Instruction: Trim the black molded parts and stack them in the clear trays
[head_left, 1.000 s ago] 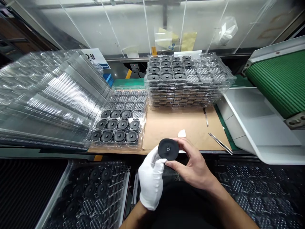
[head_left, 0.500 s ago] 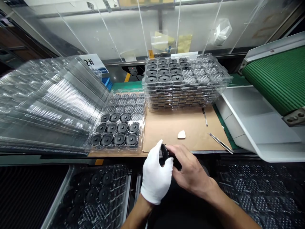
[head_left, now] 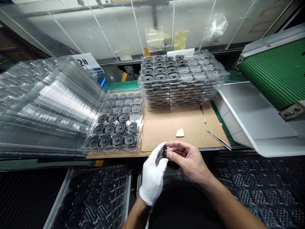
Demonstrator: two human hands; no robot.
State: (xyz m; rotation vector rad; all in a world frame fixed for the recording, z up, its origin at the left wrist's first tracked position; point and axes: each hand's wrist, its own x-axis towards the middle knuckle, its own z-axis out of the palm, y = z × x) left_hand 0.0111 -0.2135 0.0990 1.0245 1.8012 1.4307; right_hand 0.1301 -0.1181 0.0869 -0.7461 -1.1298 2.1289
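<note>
My left hand (head_left: 152, 178), in a white glove, is closed on a small black part (head_left: 164, 151) just in front of the bench edge. My bare right hand (head_left: 192, 161) pinches the same part from the other side with thumb and fingertips. Fingers cover much of it, so its full shape is hidden. Beyond my left hand lies a clear plastic tray (head_left: 142, 127), with round black parts (head_left: 117, 139) in its near rows and bare pockets behind. A small white rounded piece (head_left: 180, 132) rests on the brown board (head_left: 162, 122) past my fingers.
Stacked clear trays (head_left: 183, 92) hold more black discs at the back. Nested clear trays (head_left: 54, 105) lean at left. Tweezers (head_left: 218, 140) and a thin metal tool (head_left: 203, 114) lie right, near a white bin (head_left: 238, 127) and green conveyor (head_left: 276, 63). Below are more trays (head_left: 95, 197).
My right hand has turned, and its thumb and fingertips now pinch the part's side. The part has turned in my left hand. The whole view has shifted slightly.
</note>
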